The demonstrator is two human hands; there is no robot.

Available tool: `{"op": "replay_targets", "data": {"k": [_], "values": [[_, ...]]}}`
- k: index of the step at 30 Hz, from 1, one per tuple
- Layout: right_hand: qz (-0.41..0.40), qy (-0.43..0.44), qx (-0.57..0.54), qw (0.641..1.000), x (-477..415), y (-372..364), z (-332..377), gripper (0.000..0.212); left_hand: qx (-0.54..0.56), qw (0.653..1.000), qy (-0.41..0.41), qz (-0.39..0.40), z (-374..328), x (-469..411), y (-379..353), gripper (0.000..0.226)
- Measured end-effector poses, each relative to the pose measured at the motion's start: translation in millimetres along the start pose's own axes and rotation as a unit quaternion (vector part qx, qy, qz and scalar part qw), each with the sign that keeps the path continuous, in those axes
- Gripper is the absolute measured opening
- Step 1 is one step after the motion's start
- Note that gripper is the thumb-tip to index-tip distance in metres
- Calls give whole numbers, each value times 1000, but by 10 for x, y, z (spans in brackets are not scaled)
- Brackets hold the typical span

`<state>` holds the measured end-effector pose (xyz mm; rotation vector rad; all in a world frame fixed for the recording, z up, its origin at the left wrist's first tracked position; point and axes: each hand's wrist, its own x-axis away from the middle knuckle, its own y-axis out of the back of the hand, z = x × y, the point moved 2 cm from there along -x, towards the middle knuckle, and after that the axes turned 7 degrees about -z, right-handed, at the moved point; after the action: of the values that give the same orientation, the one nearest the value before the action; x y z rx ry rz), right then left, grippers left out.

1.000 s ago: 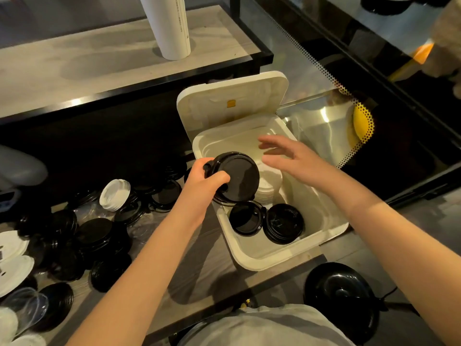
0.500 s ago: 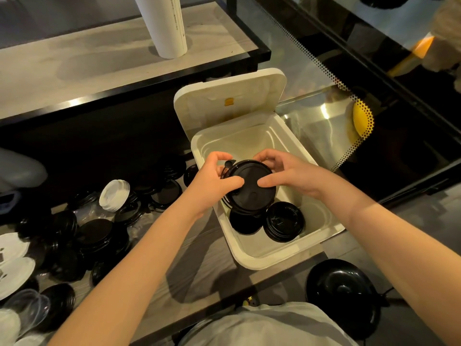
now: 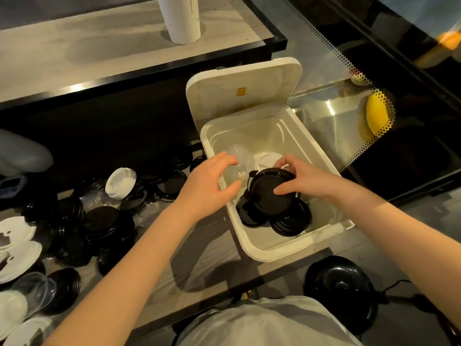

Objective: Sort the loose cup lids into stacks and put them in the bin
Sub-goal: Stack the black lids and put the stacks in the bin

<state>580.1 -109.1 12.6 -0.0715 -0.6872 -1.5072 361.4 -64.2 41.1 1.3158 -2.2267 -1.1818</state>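
A white bin (image 3: 252, 248) with its hinged lid (image 3: 239, 88) raised stands on the wooden counter. My right hand (image 3: 301, 179) grips a stack of black cup lids (image 3: 268, 196) inside the bin, above two other black lid stacks (image 3: 291, 222). A white lid stack (image 3: 268, 159) and a clear dome lid (image 3: 239, 156) lie deeper in the bin. Over the bin's left rim my left hand (image 3: 212, 182) hovers with fingers spread and holds nothing. Loose black lids (image 3: 99, 218) and a white lid stack (image 3: 121, 182) are piled on the counter to the left.
White flat lids (image 3: 17, 248) and clear cups (image 3: 35, 293) lie at the counter's left edge. A white cylinder (image 3: 182, 18) stands on the raised shelf behind. A glass display case (image 3: 349, 126) is to the right. A black round stool (image 3: 341, 290) sits below the counter.
The black lid stack passed from my left hand to my right and went down into the bin. My left hand let go and drew back to the left rim.
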Motion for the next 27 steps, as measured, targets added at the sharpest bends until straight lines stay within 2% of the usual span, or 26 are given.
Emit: {"op": "replay_targets", "data": {"k": [4,7,12,15,16,18,21,24,27], "values": [[39,-27,87,995,-102,-299,14,43,-95,991,-61,78,101,85,-114,62],[33,-32,141,989,-189,-450,53,47,-111,987,-73,85,150,136,-115,71],[63,-73,141,985,-314,-529,13,46,-105,988,-75,82,193,179,-110,80],[78,-80,118,987,-389,-551,-33,54,-100,989,-74,77,193,192,-124,80],[83,-67,129,986,-406,-561,-27,56,-99,989,-74,75,193,193,-127,80],[86,-7,219,972,-423,-582,9,60,-99,989,-76,74,201,193,-134,79],[49,118,349,928,-404,-597,74,62,-92,990,-78,72,214,188,-137,78],[32,183,390,902,-369,-572,64,55,-88,991,-79,69,217,191,-140,77],[-3,204,415,887,-290,-538,41,47,-89,991,-76,71,218,196,-142,78]]}}
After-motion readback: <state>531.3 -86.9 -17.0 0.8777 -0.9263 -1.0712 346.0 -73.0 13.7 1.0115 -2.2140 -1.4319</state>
